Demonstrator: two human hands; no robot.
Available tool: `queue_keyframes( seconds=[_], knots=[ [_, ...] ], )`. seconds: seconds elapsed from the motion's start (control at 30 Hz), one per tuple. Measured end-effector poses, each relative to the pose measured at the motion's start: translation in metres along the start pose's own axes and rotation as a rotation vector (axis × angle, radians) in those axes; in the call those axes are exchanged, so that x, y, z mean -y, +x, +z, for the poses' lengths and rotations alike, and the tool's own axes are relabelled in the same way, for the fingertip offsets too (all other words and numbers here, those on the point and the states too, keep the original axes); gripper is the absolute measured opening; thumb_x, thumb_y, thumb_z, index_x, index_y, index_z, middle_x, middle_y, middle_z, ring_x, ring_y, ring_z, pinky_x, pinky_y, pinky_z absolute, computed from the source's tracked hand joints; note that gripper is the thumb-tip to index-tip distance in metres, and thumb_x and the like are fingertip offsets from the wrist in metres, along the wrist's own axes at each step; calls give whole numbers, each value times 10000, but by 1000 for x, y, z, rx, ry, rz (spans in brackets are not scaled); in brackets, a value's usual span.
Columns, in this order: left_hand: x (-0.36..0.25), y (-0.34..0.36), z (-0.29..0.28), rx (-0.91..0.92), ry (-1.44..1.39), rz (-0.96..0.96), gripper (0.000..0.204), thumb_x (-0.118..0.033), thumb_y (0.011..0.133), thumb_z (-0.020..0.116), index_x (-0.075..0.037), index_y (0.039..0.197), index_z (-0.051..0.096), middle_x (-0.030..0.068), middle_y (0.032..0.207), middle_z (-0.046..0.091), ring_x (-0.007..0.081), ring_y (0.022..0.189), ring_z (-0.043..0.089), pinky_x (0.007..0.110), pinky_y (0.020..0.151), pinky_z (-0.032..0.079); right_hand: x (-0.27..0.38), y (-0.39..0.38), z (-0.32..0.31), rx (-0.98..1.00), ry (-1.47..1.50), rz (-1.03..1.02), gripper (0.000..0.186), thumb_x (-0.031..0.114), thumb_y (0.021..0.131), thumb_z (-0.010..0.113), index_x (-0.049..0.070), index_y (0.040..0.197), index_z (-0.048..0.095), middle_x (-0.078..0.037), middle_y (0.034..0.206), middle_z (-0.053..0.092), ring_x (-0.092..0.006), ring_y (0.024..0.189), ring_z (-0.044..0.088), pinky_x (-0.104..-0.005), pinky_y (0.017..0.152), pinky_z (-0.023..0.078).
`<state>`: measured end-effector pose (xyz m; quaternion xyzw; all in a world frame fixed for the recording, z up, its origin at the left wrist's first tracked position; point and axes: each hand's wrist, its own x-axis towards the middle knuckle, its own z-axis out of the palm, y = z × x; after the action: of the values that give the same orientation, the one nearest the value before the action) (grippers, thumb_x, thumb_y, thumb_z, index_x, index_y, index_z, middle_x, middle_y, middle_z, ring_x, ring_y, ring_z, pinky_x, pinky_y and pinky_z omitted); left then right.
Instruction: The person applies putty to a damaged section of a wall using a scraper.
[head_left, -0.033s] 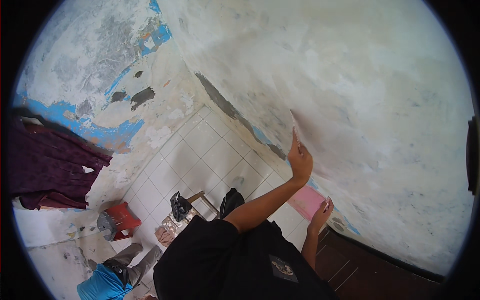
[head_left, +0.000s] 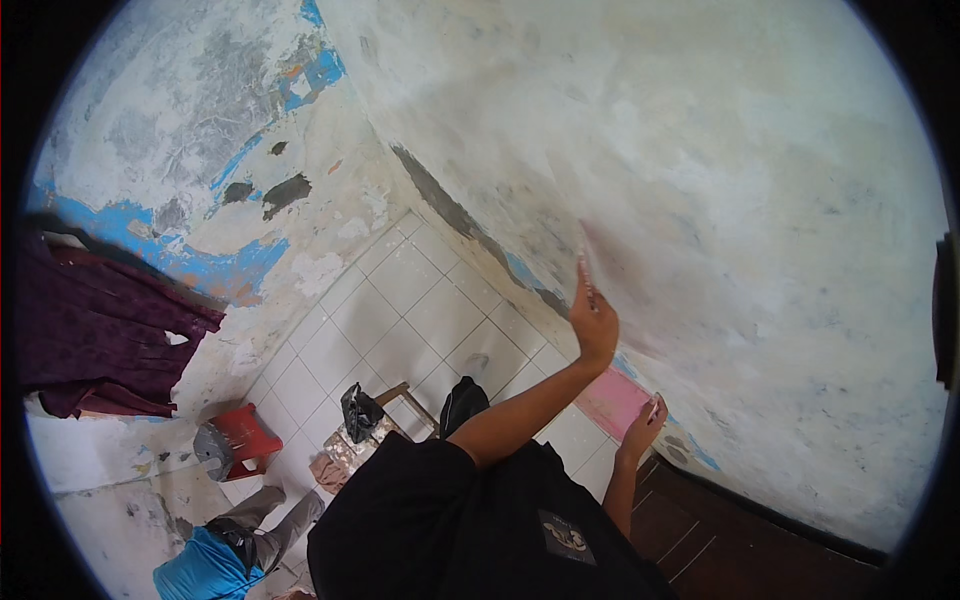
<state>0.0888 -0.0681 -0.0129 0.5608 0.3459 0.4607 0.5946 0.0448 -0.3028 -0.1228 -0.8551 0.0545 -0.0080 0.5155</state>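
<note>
My left hand is closed around a thin flat scraper, seen edge-on and smeared pale. Its tip lies at or very near the off-white plastered wall, where a shadow falls beside it. Lower and to the right, my right hand grips the edge of a pink flat board held close to the foot of the wall. Pale smears show on the board's edge by the thumb. My black sleeve hides part of what lies below.
A black plastic bag rests on a paint-spattered wooden stool by my body. Left stand a red plastic stool and a grey bucket. Purple cloth hangs on the peeling wall. Turquoise clothing shows lower left, above white floor tiles.
My left hand and the scraper have shifted slightly left and down along the wall. My right hand and the pink board look the same.
</note>
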Motion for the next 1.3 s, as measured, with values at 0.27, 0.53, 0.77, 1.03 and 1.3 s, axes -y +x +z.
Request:
queue_keyframes(
  seconds=[0.27,0.53,0.77,1.03,1.3],
  knots=[
    [38,51,20,-223,83,14,601,126,867,363,85,1465,332,296,1411,482,340,1312,505,321,1050,411,-1,-15,-1,-26,27,-8,410,270,1002,539,-26,1285,523,-194,1280,538,-302,1225,489,-397,1064,360],
    [20,-28,-3,174,-82,-242,567,119,876,393,92,1442,361,257,1437,471,285,1359,453,305,1102,334,-17,-33,-3,27,-66,96,446,304,1004,537,-43,1285,523,-206,1279,531,-312,1220,488,-405,1045,372],
    [91,35,-29,-347,67,-80,458,37,960,419,54,1418,417,266,1318,559,343,1190,576,351,999,437,-9,-37,-3,-16,30,47,452,319,1009,528,-39,1285,525,-200,1279,532,-296,1200,494,-393,1038,376],
    [62,62,28,-321,-10,3,586,72,933,404,-38,1505,342,253,1335,566,325,1111,630,349,935,490,-53,-59,-27,-73,-33,24,438,338,1014,526,-29,1252,541,-130,1108,537,-219,1017,495,-346,901,406],
    [24,-26,29,-123,-142,227,538,68,937,388,56,1473,343,269,1370,534,348,1251,559,352,984,466,-58,-53,-34,-61,-112,-19,447,377,1019,527,-27,1207,559,-50,910,535,-133,816,485,-301,750,429]
  ],
)
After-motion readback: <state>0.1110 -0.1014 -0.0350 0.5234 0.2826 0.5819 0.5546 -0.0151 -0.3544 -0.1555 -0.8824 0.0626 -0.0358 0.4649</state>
